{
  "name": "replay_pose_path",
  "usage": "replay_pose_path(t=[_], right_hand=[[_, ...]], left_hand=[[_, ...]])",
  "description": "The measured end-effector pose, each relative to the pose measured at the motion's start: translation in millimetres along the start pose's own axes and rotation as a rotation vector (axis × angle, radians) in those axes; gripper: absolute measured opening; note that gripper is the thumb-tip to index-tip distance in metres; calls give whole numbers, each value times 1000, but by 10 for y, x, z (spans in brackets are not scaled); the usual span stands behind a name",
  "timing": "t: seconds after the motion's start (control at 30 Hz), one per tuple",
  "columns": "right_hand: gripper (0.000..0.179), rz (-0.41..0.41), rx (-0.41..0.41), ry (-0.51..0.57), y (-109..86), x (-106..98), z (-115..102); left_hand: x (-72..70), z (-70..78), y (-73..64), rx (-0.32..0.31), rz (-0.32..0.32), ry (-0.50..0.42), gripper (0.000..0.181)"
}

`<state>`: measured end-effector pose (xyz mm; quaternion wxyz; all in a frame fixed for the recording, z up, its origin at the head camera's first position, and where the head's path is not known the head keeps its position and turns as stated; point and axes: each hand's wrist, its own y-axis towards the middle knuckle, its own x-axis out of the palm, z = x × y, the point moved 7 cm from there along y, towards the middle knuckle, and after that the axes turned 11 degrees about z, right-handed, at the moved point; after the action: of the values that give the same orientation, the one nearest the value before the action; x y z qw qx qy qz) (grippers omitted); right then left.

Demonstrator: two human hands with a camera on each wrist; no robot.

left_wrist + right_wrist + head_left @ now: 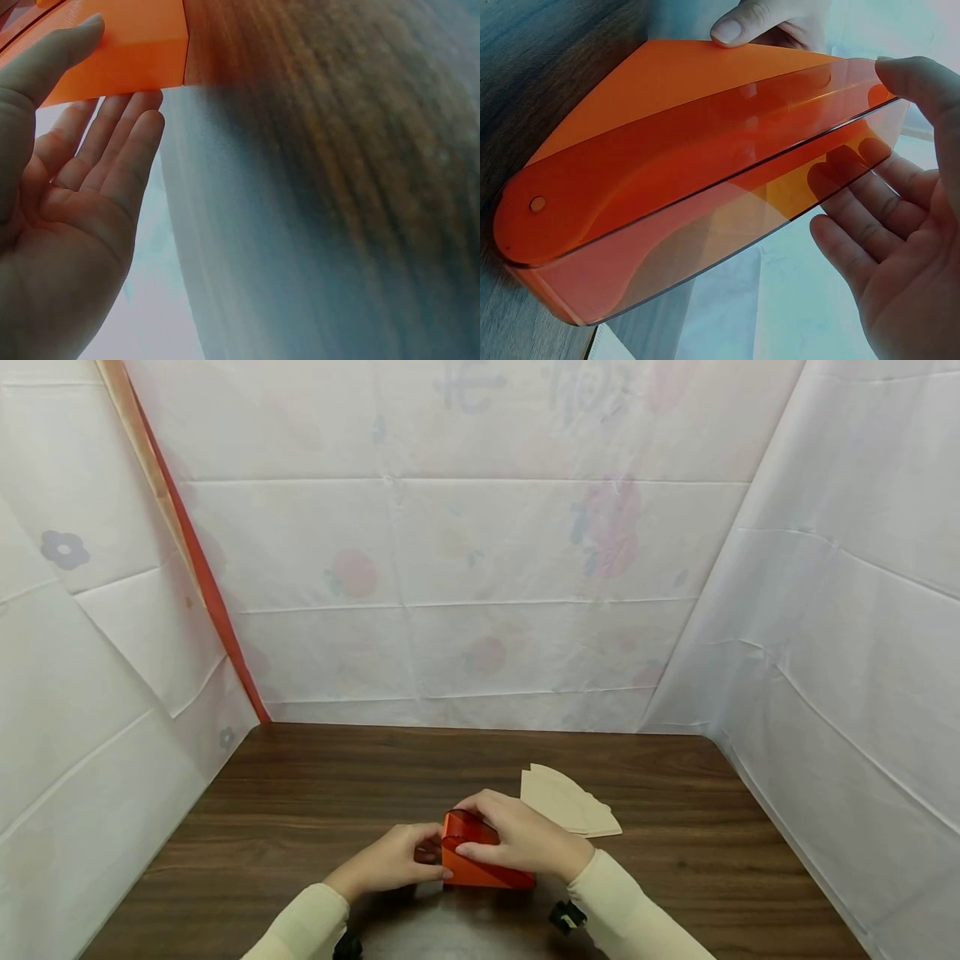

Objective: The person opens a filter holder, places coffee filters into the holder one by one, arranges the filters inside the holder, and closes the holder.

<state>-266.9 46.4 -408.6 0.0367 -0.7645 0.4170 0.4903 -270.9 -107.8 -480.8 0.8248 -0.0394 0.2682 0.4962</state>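
Note:
An orange fan-shaped case (pixel 463 874) with a see-through red lid (pixel 705 165) stands on the table in the head view. My right hand (pixel 528 837) grips the lid end from above, thumb on one side and fingers on the other; its fingertips show through the plastic in the right wrist view. At the case's left end is my left hand (pixel 390 858). Its thumb (pixel 64 49) presses the orange face, while the other fingers reach behind the edge, their tips partly hidden. A small round pivot (pixel 538 204) marks the lid's far corner. How far the lid stands apart is unclear.
Beige fan-shaped filter papers (pixel 570 806) lie stacked just beyond my right hand. The dark wood table (pixel 337 777) is bounded by white printed curtains (pixel 450 552) at the back and both sides. A red-orange strip (pixel 195 552) hangs at the back left.

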Motion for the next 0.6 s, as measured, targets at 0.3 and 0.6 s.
replay_pose_path(t=[0.3,0.6], right_hand=[[44,-1,1,-2,7,12,-4],[43,5,-6,-3,10,6,3]], left_hand=[[4,-17,-2,0,-1,-15,30],[6,-15,2,2,-3,-16,31]])
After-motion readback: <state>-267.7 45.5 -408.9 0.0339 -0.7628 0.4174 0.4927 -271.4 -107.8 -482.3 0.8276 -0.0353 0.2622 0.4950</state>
